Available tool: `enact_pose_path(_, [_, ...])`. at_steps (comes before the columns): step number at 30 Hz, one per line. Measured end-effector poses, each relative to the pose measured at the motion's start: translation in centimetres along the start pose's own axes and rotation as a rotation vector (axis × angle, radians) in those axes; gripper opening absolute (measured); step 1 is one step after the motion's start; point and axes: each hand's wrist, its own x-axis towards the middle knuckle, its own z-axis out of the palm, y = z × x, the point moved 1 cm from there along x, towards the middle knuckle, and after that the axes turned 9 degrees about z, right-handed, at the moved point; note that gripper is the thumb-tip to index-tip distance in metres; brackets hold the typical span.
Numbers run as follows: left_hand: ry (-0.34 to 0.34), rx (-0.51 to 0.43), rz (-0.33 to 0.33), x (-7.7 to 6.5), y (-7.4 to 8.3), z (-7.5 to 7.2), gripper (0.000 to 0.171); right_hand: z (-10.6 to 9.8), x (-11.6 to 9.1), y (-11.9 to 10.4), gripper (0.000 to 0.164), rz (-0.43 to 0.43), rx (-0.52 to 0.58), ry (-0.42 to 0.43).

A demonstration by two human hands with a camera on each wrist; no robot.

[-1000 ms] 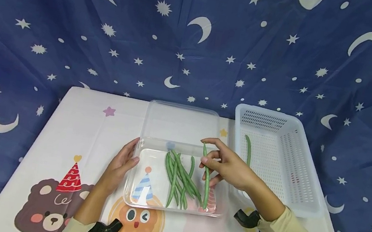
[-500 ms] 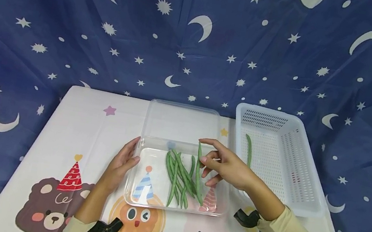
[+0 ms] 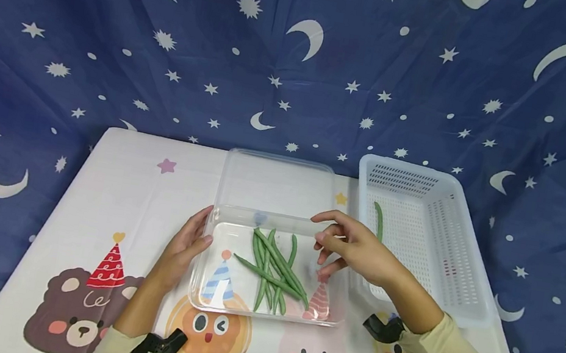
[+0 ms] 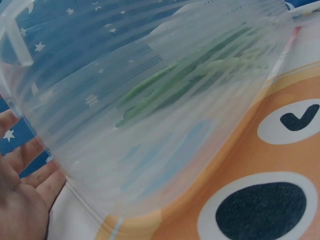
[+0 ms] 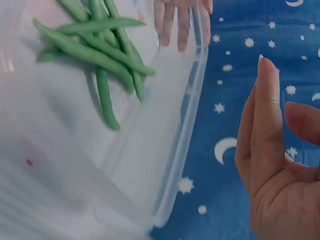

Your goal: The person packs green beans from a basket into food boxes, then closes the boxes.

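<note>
Several green beans (image 3: 274, 268) lie crossed in a heap in the clear plastic container (image 3: 223, 310). At the container's left side, my left hand (image 3: 185, 250) holds the wall, thumb at the rim and fingers along the outside. Through the plastic, the left wrist view shows the beans blurred, with the left fingers (image 4: 42, 175) against the wall. My right hand (image 3: 355, 249) hovers over the container's right end, fingers loosely bent and holding nothing. The right wrist view shows that hand (image 5: 275, 165) apart from the beans (image 5: 90, 52).
To the right stands a white perforated basket (image 3: 467, 273) with one green bean (image 3: 378, 221) in it, partly behind the right hand. A clear lid (image 3: 280, 159) lies behind the container. The tablecloth (image 3: 130, 195) has cartoon prints, and a blue star-patterned curtain (image 3: 201, 28) hangs behind.
The right hand has let go of a green bean, which dropped onto the heap and now lies slanted across it. That hand has shifted slightly right. The left hand stays in place.
</note>
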Motion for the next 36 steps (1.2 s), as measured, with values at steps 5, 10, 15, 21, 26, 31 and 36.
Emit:
enact_pose_path(5, [-0.005, 0.002, 0.012, 0.0, -0.1, -0.1, 0.065, -2.1, -0.4, -0.3, 0.042, -0.018, -0.027, 0.054])
enact_pose_path(10, [-0.004, 0.006, 0.016, 0.2, 0.0, -0.1, 0.064, -5.5, -0.5, -0.7, 0.046, -0.034, -0.040, 0.152])
enact_pose_path(15, [-0.002, 0.000, 0.011, 0.2, 0.1, -0.2, 0.063, -9.5, -0.2, -0.4, 0.056, -0.005, -0.050, 0.261])
enact_pose_path(21, [-0.009, 0.002, 0.004, 0.0, 0.1, 0.0, 0.064, -14.0, 0.3, 1.2, 0.060, 0.060, -0.044, 0.310])
enact_pose_path(26, [-0.002, 0.002, -0.002, 0.0, 0.0, 0.0, 0.064, -16.1, 1.8, 2.8, 0.065, 0.127, -0.056, 0.315])
enact_pose_path(31, [0.001, -0.008, -0.012, 0.0, 0.0, 0.0, 0.065, -17.3, 3.4, 4.7, 0.071, 0.206, -0.082, 0.344])
enact_pose_path(36, [-0.009, -0.009, -0.004, 0.0, 0.0, 0.0, 0.065, -18.1, 4.8, 6.3, 0.066, 0.249, -0.083, 0.338])
